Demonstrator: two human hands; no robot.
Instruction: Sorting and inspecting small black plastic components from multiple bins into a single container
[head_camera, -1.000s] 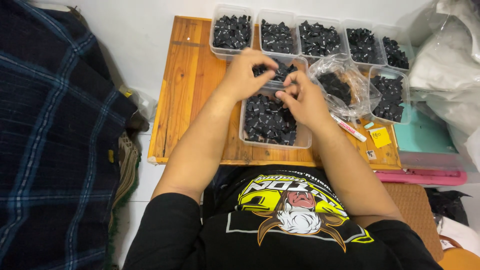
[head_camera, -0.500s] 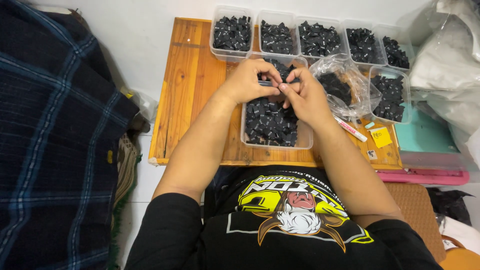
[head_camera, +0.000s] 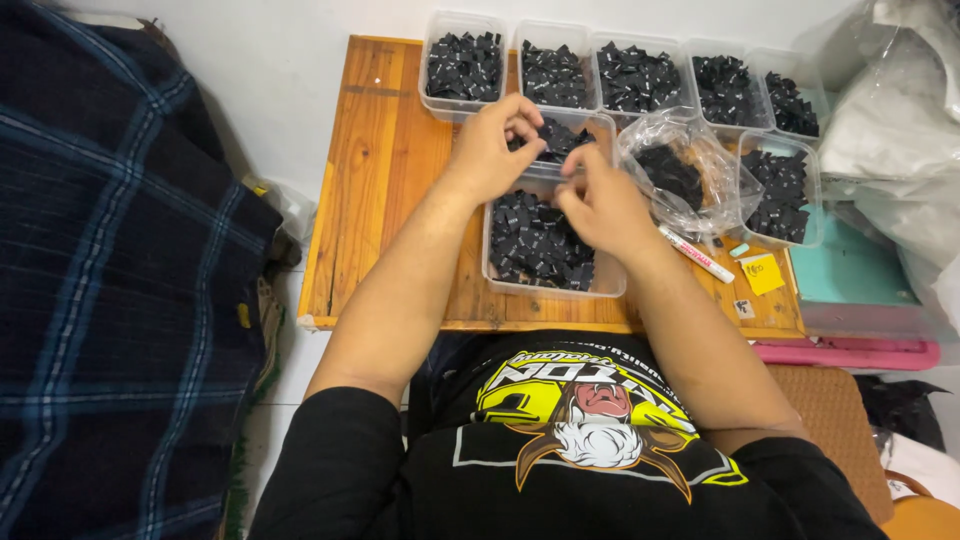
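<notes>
- While both hands stay above the middle of the bench (head_camera: 390, 180), the left hand (head_camera: 492, 150) has its fingers (head_camera: 522, 120) curled together over a clear tub (head_camera: 565, 140) of small black pieces; whether they pinch one piece I cannot tell.
- The right hand (head_camera: 605, 205) is just beside it, over the front tub (head_camera: 545, 245), which is full of the same black pieces (head_camera: 530, 240). Its fingers are bent inward, and what they grip is hidden.
- The front tub stands near the front edge of the bench, close to the person's body.
- Along the far edge, a row of five clear tubs (head_camera: 610, 75) with black pieces stands side by side, almost touching each other.
- To the right of the hands lies an open plastic bag (head_camera: 680, 170) with black pieces, and one more tub (head_camera: 785, 190) beside it.
- A white marker pen (head_camera: 695, 253) and a yellow sticky note (head_camera: 762, 272) lie near the right front corner.
- The left part of the wooden bench is bare, so there is open room on that side; the right side is crowded.
- Left of the bench lies a dark checked cloth (head_camera: 110, 300); behind it is a pale wall (head_camera: 280, 70).
- On the right are white plastic bags (head_camera: 900, 130) and a pink and turquoise flat thing (head_camera: 850, 340).
</notes>
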